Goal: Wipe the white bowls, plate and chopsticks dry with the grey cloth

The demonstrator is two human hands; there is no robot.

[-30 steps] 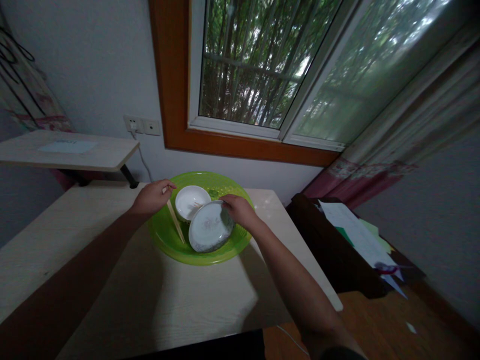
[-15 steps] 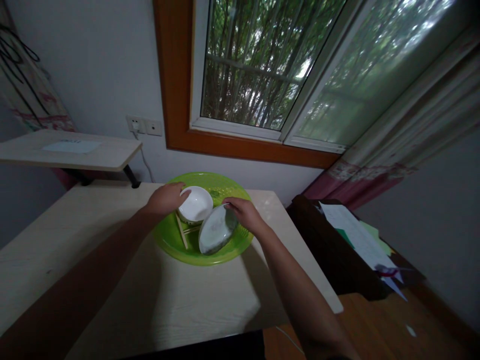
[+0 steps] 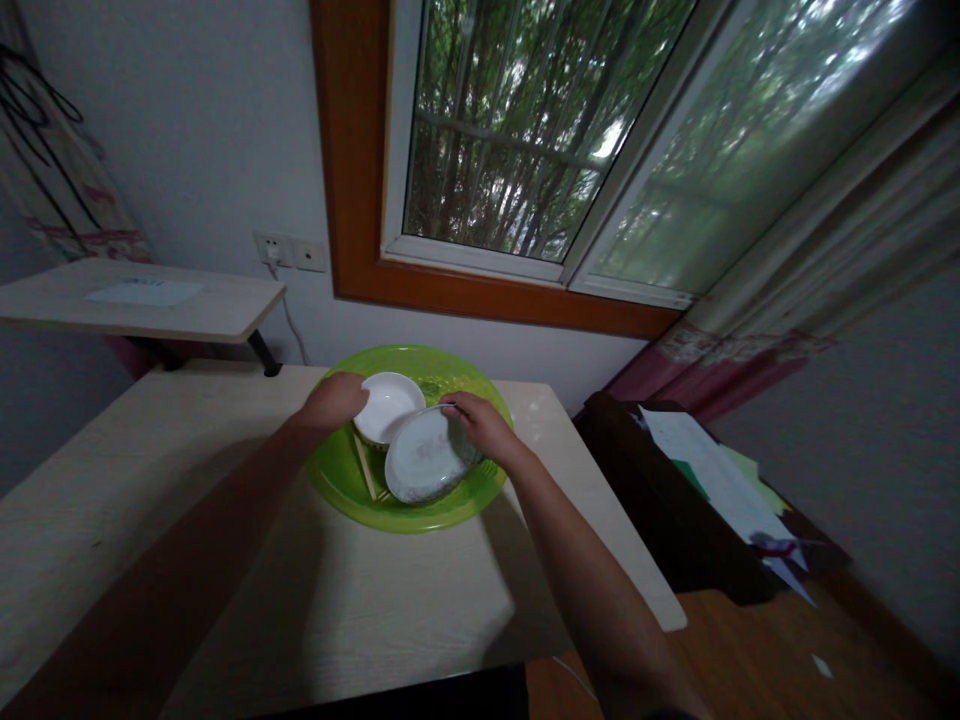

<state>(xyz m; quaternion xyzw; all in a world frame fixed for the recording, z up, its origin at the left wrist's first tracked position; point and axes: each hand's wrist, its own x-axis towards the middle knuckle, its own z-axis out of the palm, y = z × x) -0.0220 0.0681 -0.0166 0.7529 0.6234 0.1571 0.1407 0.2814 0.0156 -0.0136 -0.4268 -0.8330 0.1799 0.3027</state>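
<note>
A white bowl (image 3: 391, 398) sits in a green plastic basin (image 3: 352, 505). At the bowl's left side my left hand (image 3: 335, 402) is closed on its rim, with most fingers hidden. My right hand (image 3: 484, 425) grips the upper edge of a white plate (image 3: 427, 458) with a faint pattern. That plate is tilted, and its upper left edge overlaps the bowl in view. Wooden chopsticks (image 3: 364, 466) lie in the basin left of the plate, partly covered by it.
The basin rests on a pale wooden table (image 3: 405, 600) against the wall below a window (image 3: 525, 150). A raised shelf (image 3: 225, 305) stands at the left. Right of the table is a dark cabinet (image 3: 645, 490) with papers (image 3: 712, 470) on it.
My right hand has turned the plate so more of its face shows, and its lower end has moved left. My left thumb no longer shows inside the bowl.
</note>
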